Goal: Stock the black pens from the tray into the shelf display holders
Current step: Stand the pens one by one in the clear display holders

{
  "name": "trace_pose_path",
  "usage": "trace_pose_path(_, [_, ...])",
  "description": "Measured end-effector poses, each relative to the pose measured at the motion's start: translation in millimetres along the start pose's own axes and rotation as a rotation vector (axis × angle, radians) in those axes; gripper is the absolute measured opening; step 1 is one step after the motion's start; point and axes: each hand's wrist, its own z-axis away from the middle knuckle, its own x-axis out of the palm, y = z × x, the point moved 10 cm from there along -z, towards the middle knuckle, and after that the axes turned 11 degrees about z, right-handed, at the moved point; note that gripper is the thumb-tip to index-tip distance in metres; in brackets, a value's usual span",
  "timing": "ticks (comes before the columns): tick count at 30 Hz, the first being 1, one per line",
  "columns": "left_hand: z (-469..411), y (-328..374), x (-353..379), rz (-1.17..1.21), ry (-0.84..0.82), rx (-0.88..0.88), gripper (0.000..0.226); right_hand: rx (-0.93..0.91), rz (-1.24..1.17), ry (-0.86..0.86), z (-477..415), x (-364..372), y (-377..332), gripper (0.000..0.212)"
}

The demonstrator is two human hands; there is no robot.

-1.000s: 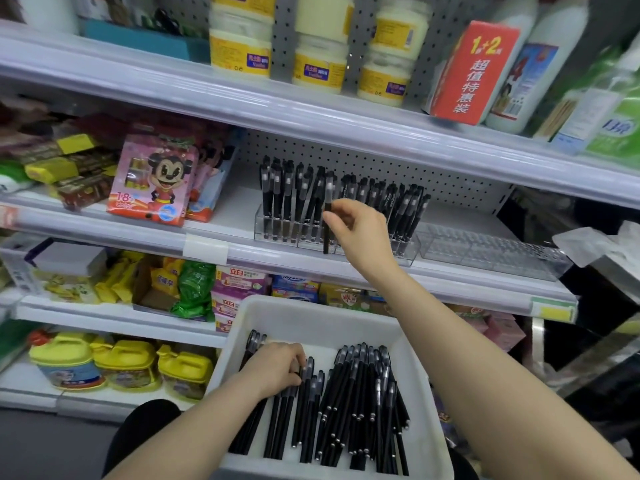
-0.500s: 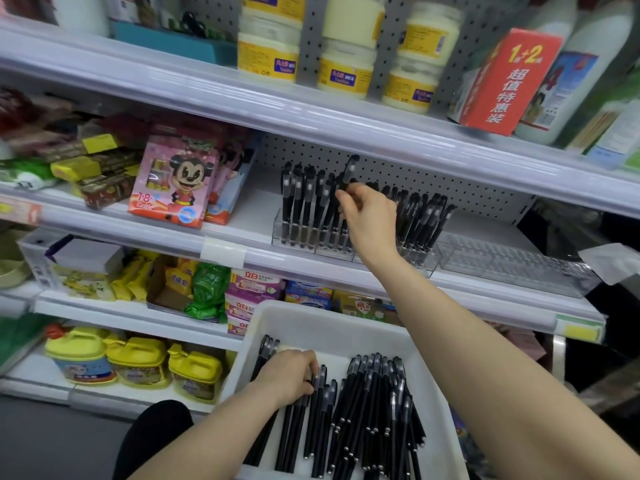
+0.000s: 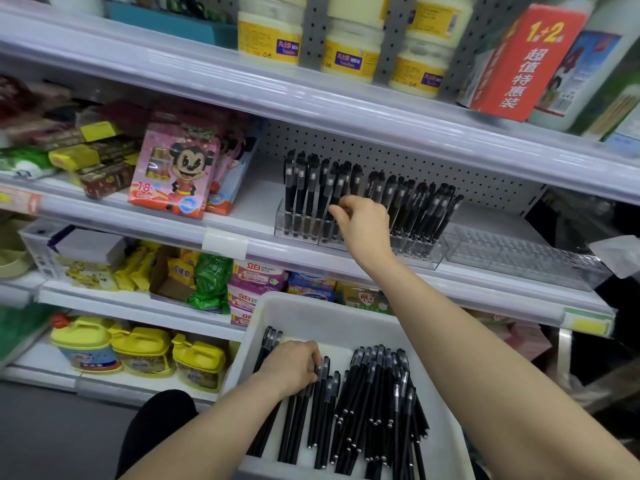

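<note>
A white tray (image 3: 329, 313) at the bottom centre holds several loose black pens (image 3: 377, 403). My left hand (image 3: 294, 367) lies in the tray with its fingers curled over a few pens at the left side. On the middle shelf a clear display holder (image 3: 298, 225) carries several upright black pens (image 3: 304, 188). My right hand (image 3: 363, 223) reaches up to the holder and pinches a black pen (image 3: 337, 188) that stands among the others. More pens lean in the holder's right half (image 3: 426, 209).
An empty clear holder (image 3: 519, 254) sits to the right on the same shelf. A pink cartoon crayon pack (image 3: 173, 168) stands to the left. Jars (image 3: 349, 46) line the shelf above; soap packs (image 3: 252, 282) and yellow-lidded tubs (image 3: 142, 348) fill the shelves below.
My right hand came down from the pen tops to the holder's front, lowering the pinched pen among the standing pens. The left hand stayed in the tray. The camera moved closer.
</note>
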Motion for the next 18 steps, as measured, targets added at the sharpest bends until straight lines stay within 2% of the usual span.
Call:
trace_pose_path(3, [-0.7,-0.9,-0.6,-0.008,0.01,-0.013,0.022,0.032,0.009,-0.008,-3.1,0.6,0.9,0.024])
trace_pose_path(6, [-2.4,-5.4,-0.6,-0.036,0.024,-0.048,0.034,0.027,0.015,-0.006,-1.4,0.6,2.2,0.026])
trace_pose_path(13, [-4.6,-11.9,-0.9,-0.12,-0.009,-0.161,0.034,-0.012,-0.026,0.145,29.9,-5.7,17.8,0.017])
trace_pose_path(18, [-4.0,-14.8,-12.8,0.065,0.019,-0.219,0.033,-0.044,-0.001,0.145,57.3,1.9,37.6,0.016])
